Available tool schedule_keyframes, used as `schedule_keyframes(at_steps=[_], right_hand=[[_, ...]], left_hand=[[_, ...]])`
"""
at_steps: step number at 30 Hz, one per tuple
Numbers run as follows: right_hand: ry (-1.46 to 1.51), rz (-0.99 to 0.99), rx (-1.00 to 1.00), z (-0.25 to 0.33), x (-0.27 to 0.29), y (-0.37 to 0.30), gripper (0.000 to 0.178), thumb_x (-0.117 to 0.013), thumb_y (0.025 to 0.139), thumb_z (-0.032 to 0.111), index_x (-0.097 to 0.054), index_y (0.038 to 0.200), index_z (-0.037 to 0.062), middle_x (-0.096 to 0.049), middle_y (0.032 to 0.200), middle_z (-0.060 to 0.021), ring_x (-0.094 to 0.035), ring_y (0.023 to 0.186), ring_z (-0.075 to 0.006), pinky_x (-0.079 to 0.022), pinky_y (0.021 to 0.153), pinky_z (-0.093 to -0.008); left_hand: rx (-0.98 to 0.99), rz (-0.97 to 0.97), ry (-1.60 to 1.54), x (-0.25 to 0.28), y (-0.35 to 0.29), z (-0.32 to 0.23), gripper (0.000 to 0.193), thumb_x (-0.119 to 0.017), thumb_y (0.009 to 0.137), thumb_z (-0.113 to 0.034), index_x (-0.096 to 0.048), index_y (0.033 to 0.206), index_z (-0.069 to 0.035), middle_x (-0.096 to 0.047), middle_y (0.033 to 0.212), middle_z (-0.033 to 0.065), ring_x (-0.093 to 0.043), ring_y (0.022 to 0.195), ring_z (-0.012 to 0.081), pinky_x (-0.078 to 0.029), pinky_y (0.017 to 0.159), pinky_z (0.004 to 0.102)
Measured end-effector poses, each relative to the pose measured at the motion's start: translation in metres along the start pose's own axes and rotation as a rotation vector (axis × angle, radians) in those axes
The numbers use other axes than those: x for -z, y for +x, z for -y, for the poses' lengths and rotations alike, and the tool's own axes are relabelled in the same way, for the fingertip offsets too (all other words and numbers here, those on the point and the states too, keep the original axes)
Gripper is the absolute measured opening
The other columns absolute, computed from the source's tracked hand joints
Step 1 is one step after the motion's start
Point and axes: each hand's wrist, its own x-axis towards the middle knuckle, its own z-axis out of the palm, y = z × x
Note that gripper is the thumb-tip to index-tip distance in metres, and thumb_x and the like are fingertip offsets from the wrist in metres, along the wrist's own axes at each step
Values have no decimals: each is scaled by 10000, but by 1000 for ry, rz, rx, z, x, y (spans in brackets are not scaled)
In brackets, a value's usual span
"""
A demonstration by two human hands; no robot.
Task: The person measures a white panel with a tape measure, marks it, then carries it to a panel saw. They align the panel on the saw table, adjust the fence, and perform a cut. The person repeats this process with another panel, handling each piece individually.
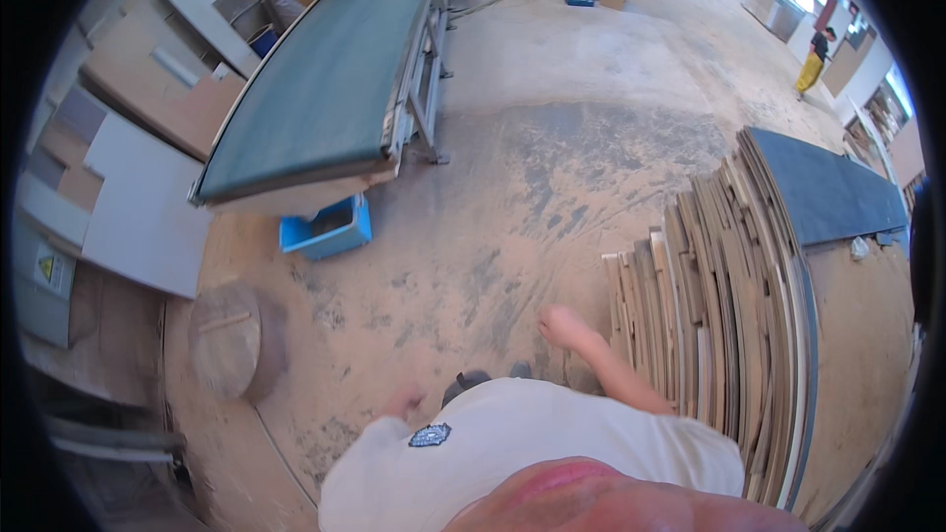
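The right hand [562,327] is curled closed, the left hand [404,400] too blurred to tell; right of both, a brown, ragged-edged board pile [727,305]

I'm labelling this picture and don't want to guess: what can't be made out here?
All in the head view:
Left hand: blurred, so its fingers can't be told apart.
Right hand: its curled shape hides the palm and anything in it.
Blue bin: the conveyor hides its back.
Distant worker: too small to tell what the hands do.
Stack of boards: the right forearm and shirt hide part of it.
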Motion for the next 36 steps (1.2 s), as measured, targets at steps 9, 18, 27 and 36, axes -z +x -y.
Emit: schedule_keyframes(at_steps=[9,18,27,36], right_hand=[[107,-324,307,-91,189,335,176,-578,802,160,-689,816,24,-694,905,-180,-652,834,-388,-519,740,-492],[289,-294,-251,-295,299,417,177,-601,799,173,-726,876,75,-694,835,-158,-649,788,-380,-502,677,-475],[413,-680,-697,-554,459,480,176,-594,820,183,-738,888,108,-709,867,-147,-664,832,-360,-514,705,-475],[340,-595,-581,-843,693,563,164,-580,866,198,-703,921,104,-698,895,-141,-653,845,-367,-504,714,-482]], left_hand=[[141,-22,-407,242,161,-22,159,-611,801,-98,-684,924,-29,-676,791,153,-646,653,269,-498,572,417],[-440,-263,-184,721,434,-413,198,-615,789,-31,-668,979,-26,-657,738,113,-619,557,231,-472,466,383],[-831,-591,-508,994,562,-893,98,-573,851,-46,-638,896,11,-647,719,103,-622,637,196,-512,579,361],[-322,121,383,901,669,-956,187,-707,751,-182,-761,880,-58,-735,914,141,-688,867,267,-536,777,408]])
